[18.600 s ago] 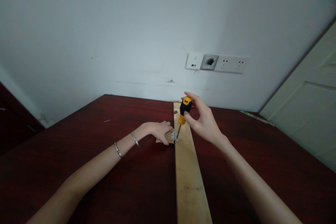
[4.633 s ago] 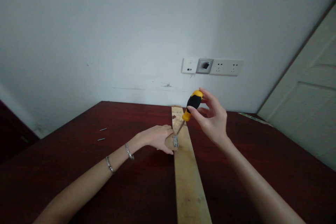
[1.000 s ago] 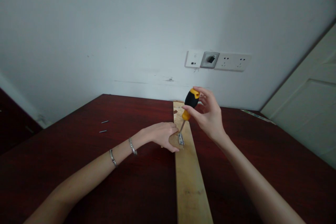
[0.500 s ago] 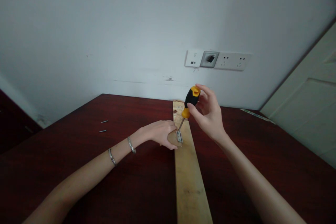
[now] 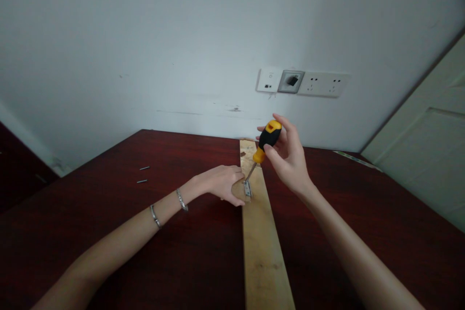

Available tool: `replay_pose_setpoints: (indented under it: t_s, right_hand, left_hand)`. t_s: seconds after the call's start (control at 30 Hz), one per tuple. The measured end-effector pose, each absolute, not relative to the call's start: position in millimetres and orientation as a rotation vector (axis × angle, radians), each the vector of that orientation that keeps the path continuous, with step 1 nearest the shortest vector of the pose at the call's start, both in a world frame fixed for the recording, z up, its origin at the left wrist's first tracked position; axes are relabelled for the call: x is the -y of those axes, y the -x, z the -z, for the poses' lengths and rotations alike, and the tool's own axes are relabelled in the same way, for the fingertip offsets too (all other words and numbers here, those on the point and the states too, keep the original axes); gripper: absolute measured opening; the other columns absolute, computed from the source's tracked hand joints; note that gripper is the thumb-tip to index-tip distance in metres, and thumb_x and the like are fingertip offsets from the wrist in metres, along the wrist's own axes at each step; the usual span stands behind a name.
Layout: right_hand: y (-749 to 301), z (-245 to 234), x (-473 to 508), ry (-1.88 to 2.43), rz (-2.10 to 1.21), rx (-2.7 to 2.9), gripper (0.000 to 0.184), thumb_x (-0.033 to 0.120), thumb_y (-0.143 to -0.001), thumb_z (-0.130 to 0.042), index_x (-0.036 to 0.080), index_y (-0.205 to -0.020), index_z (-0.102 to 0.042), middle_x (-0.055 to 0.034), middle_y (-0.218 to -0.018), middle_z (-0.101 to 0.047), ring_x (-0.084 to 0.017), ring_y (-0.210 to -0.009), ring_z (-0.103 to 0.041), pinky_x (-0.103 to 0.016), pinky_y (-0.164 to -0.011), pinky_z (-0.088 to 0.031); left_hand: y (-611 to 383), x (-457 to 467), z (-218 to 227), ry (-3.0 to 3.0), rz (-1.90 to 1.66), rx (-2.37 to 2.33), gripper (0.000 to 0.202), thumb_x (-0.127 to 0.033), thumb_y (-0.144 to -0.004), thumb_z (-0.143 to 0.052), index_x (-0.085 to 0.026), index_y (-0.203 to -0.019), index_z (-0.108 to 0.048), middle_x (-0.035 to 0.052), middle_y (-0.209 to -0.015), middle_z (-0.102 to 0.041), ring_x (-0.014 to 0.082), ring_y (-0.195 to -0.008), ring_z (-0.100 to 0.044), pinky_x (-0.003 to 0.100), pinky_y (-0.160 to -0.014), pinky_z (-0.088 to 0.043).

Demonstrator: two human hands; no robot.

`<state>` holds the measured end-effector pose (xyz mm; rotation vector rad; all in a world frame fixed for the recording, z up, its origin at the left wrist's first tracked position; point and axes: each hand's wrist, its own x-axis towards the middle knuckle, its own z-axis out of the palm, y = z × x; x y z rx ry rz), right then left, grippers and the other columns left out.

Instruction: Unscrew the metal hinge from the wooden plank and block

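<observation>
A screwdriver [image 5: 270, 138] with a yellow and black handle leans to the right, pinched by the fingers of my right hand [image 5: 290, 160]. Its tip meets the upper end of a small metal hinge [image 5: 247, 189]. The hinge lies at the edge of a thin brown wooden piece [image 5: 239, 191], over a long wooden plank [image 5: 263, 252]. My left hand [image 5: 227, 183] is closed around that wooden piece, thumb on the near side and fingers on the far side, against the plank. Whether a screw sits under the tip is too small to tell.
Two screws or nails [image 5: 142, 181] lie on the dark red table [image 5: 174, 266] to the left. The plank's far end is close to the white wall [image 5: 203, 48], which bears a row of sockets [image 5: 323, 85]. A pale panelled door [image 5: 432, 140] stands at right.
The screwdriver's handle has tilted slightly farther right, and my right fingers have shifted and spread around it. My left hand keeps its place on the wooden piece.
</observation>
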<state>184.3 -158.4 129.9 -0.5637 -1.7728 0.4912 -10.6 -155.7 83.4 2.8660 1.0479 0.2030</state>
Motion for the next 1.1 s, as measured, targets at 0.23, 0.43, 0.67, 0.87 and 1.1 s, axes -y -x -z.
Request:
replay_pose_setpoints:
  t_s: [0.23, 0.43, 0.67, 0.87, 1.1]
  right_hand:
    - [-185.0, -134.7, 157.4, 0.713, -0.255, 1.747, 0.052, 0.035, -0.075, -0.072, 0.030, -0.123, -0.053, -0.0060, -0.115, -0.057, -0.022, -0.095, -0.058, -0.038, -0.077, -0.055]
    - [-184.9, -135.1, 161.1, 0.650, -0.319, 1.778, 0.057, 0.027, -0.085, -0.057, 0.031, -0.139, -0.040, -0.0069, -0.127, -0.055, -0.023, -0.107, -0.057, -0.039, -0.085, -0.053]
    - [-187.6, -137.4, 158.7, 0.761, -0.238, 1.772, 0.055, 0.034, -0.073, -0.072, 0.027, -0.124, -0.053, -0.0075, -0.118, -0.055, -0.020, -0.089, -0.058, -0.035, -0.070, -0.056]
    - [-188.8, -134.8, 156.5, 0.665, -0.243, 1.812, 0.054, 0.024, -0.083, -0.059, 0.030, -0.135, -0.044, -0.0068, -0.126, -0.054, -0.022, -0.106, -0.057, -0.039, -0.086, -0.053]
    - [-186.8, -135.0, 159.3, 0.720, -0.175, 1.823, 0.057, 0.031, -0.080, -0.065, 0.030, -0.134, -0.048, -0.0082, -0.121, -0.054, -0.022, -0.099, -0.056, -0.038, -0.079, -0.055]
  left_hand:
    - [9.6, 155.9, -80.4, -2.841, -0.195, -1.037, 0.059, -0.056, -0.066, -0.071, -0.018, -0.110, -0.060, 0.0065, -0.103, -0.063, 0.0220, -0.092, -0.061, 0.030, -0.082, -0.046]
    - [11.8, 153.5, -78.7, -2.873, -0.195, -1.054, 0.063, -0.059, -0.067, -0.068, -0.016, -0.112, -0.059, 0.0076, -0.105, -0.062, 0.0226, -0.090, -0.061, 0.031, -0.081, -0.047]
    - [13.1, 153.1, -78.9, -2.868, -0.216, -1.026, 0.060, -0.056, -0.066, -0.071, -0.017, -0.110, -0.060, 0.0072, -0.107, -0.063, 0.0220, -0.091, -0.062, 0.030, -0.080, -0.046]
    - [14.9, 151.8, -80.2, -2.844, -0.235, -1.066, 0.053, -0.055, -0.066, -0.072, -0.017, -0.101, -0.061, 0.0062, -0.102, -0.063, 0.0207, -0.088, -0.062, 0.029, -0.078, -0.046]
    - [14.2, 153.5, -81.3, -2.838, -0.237, -1.063, 0.056, -0.055, -0.066, -0.072, -0.017, -0.106, -0.060, 0.0067, -0.107, -0.062, 0.0219, -0.092, -0.062, 0.029, -0.081, -0.046]
